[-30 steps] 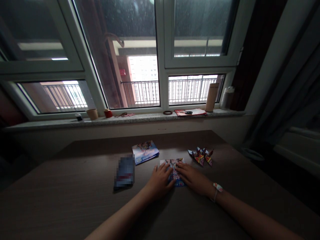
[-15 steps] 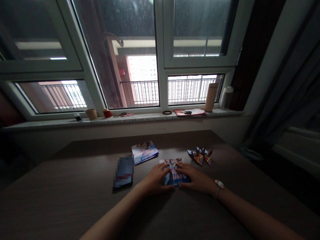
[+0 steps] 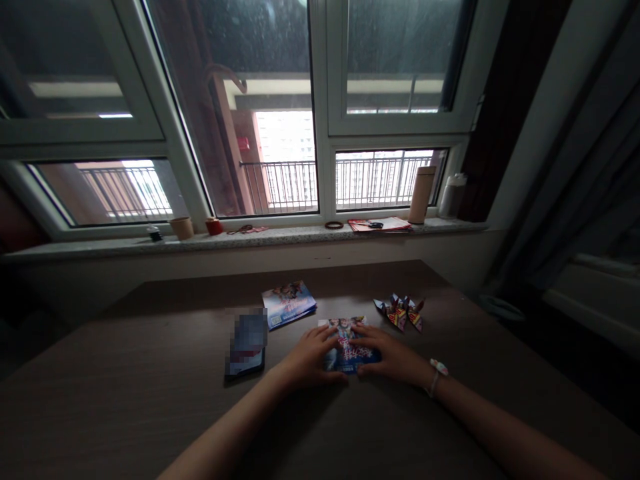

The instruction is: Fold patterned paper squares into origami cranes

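Note:
A printed paper sheet (image 3: 347,357) with a colourful picture and a blue lower edge lies flat on the dark table. My left hand (image 3: 315,357) rests over its left side, fingers stretched and apart. On the right side of the sheet lies my right hand (image 3: 387,353), also open, with a bracelet on the wrist. Both hands touch the paper without gripping it. Beyond my left hand is a stack of similar printed sheets (image 3: 289,301). Several folded paper pieces (image 3: 403,312) with pointed tips stand behind my right hand.
A phone (image 3: 246,343) lies left of my left hand. Along the windowsill (image 3: 295,235) are a paper cup (image 3: 182,228), a red spool-like item (image 3: 214,227), a brown ring (image 3: 334,225), scissors (image 3: 376,225) on red-edged papers, a tan flask (image 3: 422,195) and a pale bottle (image 3: 454,195).

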